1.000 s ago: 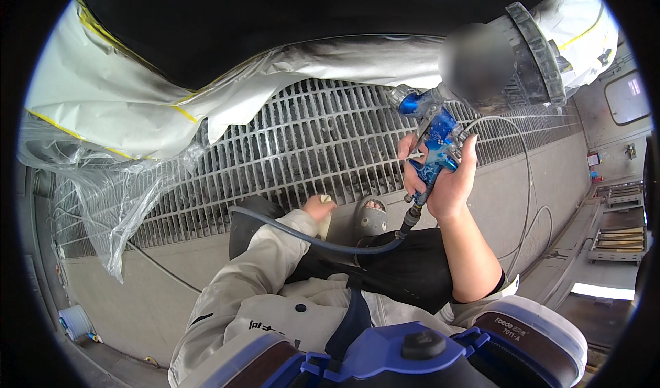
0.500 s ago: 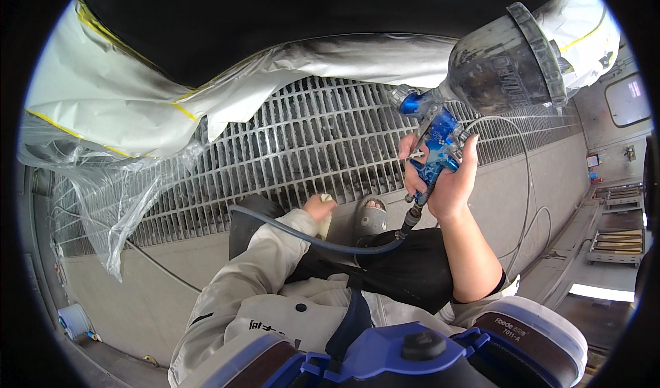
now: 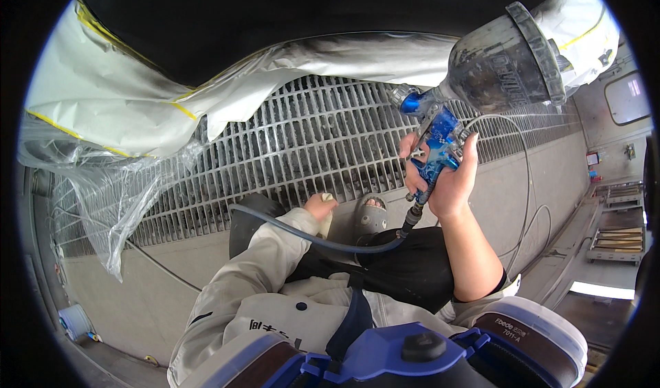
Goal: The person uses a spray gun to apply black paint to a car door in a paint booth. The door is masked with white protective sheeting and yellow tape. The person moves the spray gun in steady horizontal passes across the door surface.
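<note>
My right hand (image 3: 455, 185) is wrapped round the handle of a blue spray gun (image 3: 436, 137), thumb up at its rear and fingers about the trigger. On the gun sits a grey, paint-smeared cup (image 3: 500, 68), tilted to the right. The nozzle points up and left, toward the masked dark panel (image 3: 275, 6). A blue-grey air hose (image 3: 316, 242) joins the foot of the handle and loops across my lap to the left. My left hand (image 3: 320, 208) rests low by my knee, closed on a pale yellowish cloth, (image 3: 326, 224) most of its fingers hidden.
White masking sheet (image 3: 103, 99) edged with yellow tape hangs round the panel. Clear plastic film (image 3: 113, 202) trails onto the metal floor grate (image 3: 289, 130). Thin hoses (image 3: 528, 181) lie at the right, near racks (image 3: 619, 241) along the wall. A respirator (image 3: 412, 353) fills the lower edge.
</note>
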A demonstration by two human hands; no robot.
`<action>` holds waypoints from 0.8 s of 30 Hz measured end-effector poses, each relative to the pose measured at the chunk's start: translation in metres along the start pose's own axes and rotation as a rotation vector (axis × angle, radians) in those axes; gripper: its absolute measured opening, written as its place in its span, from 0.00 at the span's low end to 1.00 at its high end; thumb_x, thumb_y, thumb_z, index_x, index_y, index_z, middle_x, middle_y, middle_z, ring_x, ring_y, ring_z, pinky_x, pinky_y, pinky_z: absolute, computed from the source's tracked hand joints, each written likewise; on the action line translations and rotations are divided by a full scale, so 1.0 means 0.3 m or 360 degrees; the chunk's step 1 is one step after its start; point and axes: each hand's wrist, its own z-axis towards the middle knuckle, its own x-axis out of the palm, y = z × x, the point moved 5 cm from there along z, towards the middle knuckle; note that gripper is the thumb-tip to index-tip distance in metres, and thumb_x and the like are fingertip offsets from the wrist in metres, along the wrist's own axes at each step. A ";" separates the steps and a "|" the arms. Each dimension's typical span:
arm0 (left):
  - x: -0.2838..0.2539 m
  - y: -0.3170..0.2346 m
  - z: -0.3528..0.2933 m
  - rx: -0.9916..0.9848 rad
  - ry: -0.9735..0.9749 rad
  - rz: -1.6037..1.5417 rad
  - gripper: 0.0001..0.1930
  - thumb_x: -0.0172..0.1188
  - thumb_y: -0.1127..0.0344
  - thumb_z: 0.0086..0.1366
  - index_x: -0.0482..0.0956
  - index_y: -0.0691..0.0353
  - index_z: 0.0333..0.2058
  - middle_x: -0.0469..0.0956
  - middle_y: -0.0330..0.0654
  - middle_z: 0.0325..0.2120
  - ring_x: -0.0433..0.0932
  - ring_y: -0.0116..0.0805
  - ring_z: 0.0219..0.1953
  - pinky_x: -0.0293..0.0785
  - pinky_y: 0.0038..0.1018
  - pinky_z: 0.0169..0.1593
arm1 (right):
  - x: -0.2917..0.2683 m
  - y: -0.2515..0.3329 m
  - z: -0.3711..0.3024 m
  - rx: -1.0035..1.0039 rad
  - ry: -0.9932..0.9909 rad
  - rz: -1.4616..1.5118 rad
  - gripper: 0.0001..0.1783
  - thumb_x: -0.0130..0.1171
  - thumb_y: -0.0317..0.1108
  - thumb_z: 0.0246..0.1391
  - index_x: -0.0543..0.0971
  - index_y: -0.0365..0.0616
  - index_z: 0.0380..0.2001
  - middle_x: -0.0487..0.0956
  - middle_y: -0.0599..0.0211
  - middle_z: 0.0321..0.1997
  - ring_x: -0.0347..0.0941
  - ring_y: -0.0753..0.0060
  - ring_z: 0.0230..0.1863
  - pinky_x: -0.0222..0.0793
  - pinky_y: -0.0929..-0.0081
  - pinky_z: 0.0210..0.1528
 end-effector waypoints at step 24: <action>0.008 0.031 0.028 -0.0018 0.0011 -0.0005 0.10 0.70 0.64 0.59 0.87 0.64 0.34 0.85 0.43 0.27 0.84 0.38 0.30 0.79 0.36 0.37 | -0.014 0.005 0.003 -0.0029 -0.0033 -0.0023 0.57 0.19 0.82 0.65 0.74 0.33 0.43 0.78 0.59 0.38 0.61 0.79 0.15 0.65 0.77 0.19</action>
